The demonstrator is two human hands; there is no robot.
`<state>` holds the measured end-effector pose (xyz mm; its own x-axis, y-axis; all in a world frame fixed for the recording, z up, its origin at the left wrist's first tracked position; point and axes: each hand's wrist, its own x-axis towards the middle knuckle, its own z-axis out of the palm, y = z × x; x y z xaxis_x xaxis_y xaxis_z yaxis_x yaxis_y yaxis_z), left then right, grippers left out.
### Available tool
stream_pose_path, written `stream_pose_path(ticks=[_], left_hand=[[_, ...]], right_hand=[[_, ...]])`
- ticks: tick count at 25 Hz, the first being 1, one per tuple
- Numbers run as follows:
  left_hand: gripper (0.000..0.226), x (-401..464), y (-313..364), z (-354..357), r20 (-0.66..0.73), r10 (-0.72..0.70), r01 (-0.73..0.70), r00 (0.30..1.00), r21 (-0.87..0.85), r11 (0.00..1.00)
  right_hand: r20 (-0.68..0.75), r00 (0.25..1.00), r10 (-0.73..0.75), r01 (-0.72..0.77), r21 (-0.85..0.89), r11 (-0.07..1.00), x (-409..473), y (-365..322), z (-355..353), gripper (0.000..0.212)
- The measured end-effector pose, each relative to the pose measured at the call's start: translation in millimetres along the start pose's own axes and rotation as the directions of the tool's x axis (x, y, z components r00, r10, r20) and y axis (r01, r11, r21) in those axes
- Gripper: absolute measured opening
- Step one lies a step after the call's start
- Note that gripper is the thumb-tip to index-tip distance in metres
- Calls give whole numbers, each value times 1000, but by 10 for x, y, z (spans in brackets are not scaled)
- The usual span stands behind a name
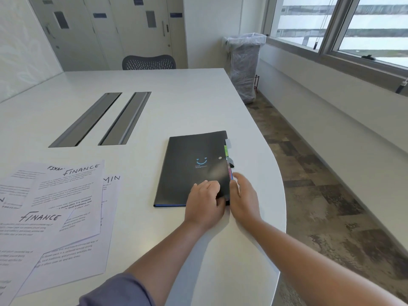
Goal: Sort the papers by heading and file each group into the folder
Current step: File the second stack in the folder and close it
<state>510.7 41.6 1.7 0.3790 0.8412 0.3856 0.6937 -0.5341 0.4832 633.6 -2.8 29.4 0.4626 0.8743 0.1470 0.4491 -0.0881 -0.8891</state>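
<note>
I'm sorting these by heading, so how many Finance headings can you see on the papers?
3. One partly cut off at the top of the paper pile, one full beside it, one lower left. Overlapping sheets may hide more.

Bare table (187, 107) lies between papers (55, 206) and folder (194, 168).

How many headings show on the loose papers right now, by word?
FINANCE headings, whole: 2
"FINA" heading, rest covered: 1
"MIN" heading, start covered: 1
Fragment at the left edge, unreadable: 1
Total: 5 headings
</note>
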Motion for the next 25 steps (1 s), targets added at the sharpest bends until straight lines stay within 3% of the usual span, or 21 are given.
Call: stream_pose_path(ticks=[2,5,8,11,17,25], left_hand=[[17,8,44,-20,85,-9,-1,996,110,994],[47,-45,88,-67,279,-72,26,958,166,986],[62,-226,1,-206,227,-156,102,961,234,967],[80,-463,-172,-401,158,-300,227,941,362,904],[78,-620,-318,-594,208,-310,213,928,386,898],[76,-623,-332,-601,205,-307,220,930,360,907]], right_hand=[[94,993,-77,90,-137,986,-65,136,11,23],[204,960,-191,249,-316,915,-25,274,39,20],[233,962,-143,223,-370,902,-12,320,49,43],[233,969,-76,158,-356,921,27,229,7,52],[313,943,112,28,-412,911,453,27,-29,62],[268,959,89,34,-423,905,282,65,56,73]])
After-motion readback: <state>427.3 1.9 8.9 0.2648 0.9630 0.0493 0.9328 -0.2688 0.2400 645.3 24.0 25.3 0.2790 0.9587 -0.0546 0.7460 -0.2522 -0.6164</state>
